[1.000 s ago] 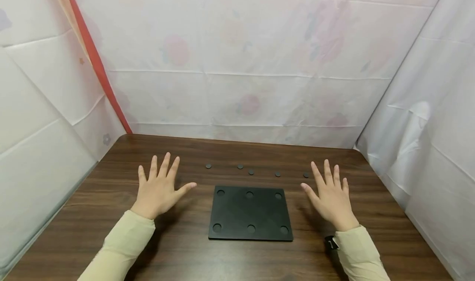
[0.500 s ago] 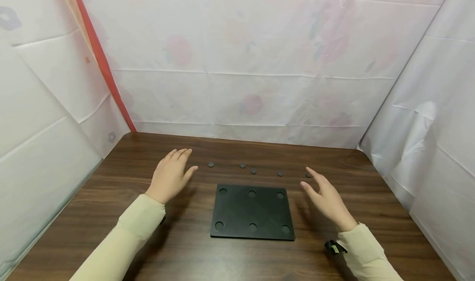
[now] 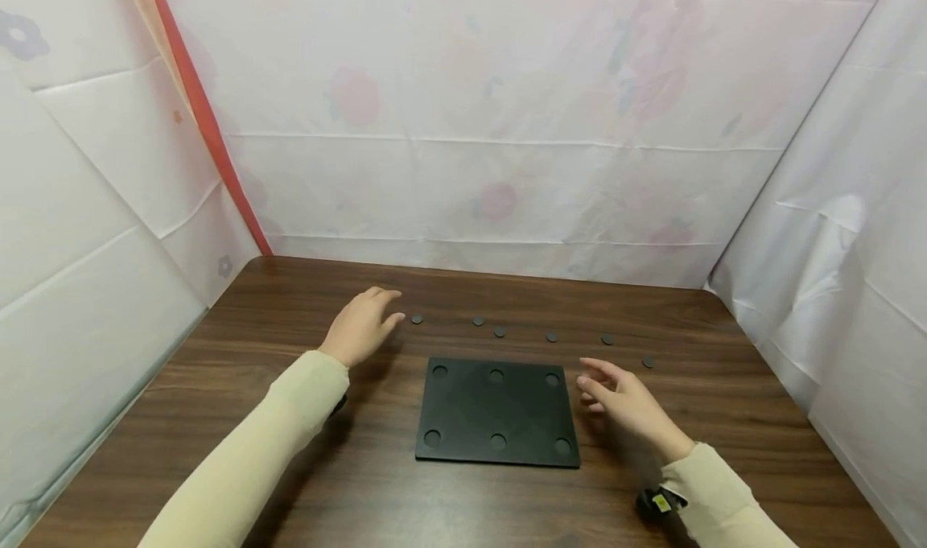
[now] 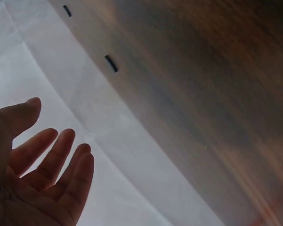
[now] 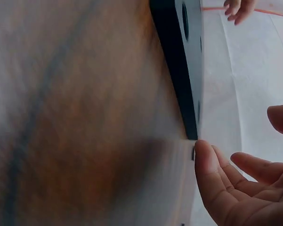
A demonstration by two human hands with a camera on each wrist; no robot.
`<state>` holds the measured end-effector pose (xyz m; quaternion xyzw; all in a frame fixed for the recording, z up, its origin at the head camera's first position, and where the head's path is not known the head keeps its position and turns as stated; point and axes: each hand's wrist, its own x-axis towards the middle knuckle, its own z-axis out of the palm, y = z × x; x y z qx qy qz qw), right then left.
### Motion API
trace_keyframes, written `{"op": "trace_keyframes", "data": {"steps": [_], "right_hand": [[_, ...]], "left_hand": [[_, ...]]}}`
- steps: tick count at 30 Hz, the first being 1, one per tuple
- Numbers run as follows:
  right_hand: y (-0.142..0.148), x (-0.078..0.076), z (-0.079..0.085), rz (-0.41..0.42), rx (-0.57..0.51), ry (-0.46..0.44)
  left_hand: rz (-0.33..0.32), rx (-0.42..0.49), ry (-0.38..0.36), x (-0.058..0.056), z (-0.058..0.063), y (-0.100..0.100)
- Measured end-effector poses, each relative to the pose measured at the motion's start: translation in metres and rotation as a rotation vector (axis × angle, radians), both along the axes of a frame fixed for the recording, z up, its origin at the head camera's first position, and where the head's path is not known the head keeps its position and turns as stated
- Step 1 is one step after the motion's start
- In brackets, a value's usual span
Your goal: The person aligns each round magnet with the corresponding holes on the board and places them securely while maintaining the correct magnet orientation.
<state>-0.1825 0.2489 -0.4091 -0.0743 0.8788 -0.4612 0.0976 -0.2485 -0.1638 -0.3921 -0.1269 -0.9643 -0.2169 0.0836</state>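
A black rectangular board point(image 3: 500, 409) with several round recesses lies on the table. Beyond it several small dark discs are spread in a loose row, with one disc point(image 3: 416, 319) at the left end and another disc point(image 3: 648, 363) at the right. My left hand point(image 3: 362, 327) hovers just left of the leftmost disc, fingers bent loosely and thumb apart; nothing is in it in the left wrist view. Beside the board's right edge is my right hand point(image 3: 628, 405). Its fingers are slightly curled and hold nothing, and the right wrist view shows the thumb apart from them.
The dark wood table point(image 3: 376, 500) is bordered at the back and sides by pale patterned curtains point(image 3: 463, 113). A red strip point(image 3: 203, 121) runs down the back left corner. A dark band point(image 3: 655, 501) sits at the right wrist.
My left hand has moved right and forward to the leftmost disc. My right hand has turned and drawn back slightly, its fingers bending from spread, and the rightmost disc has come into view.
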Motion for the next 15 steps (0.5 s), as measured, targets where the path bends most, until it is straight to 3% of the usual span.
{"op": "trace_keyframes", "data": {"steps": [7, 15], "right_hand": [[-0.005, 0.001, -0.012, 0.031, -0.018, -0.088], [-0.01, 0.0, -0.016, 0.092, -0.019, -0.1]], "left_hand": [[-0.015, -0.005, -0.09, -0.013, -0.007, 0.009], [-0.013, -0.012, -0.174, -0.024, -0.014, 0.014]]}}
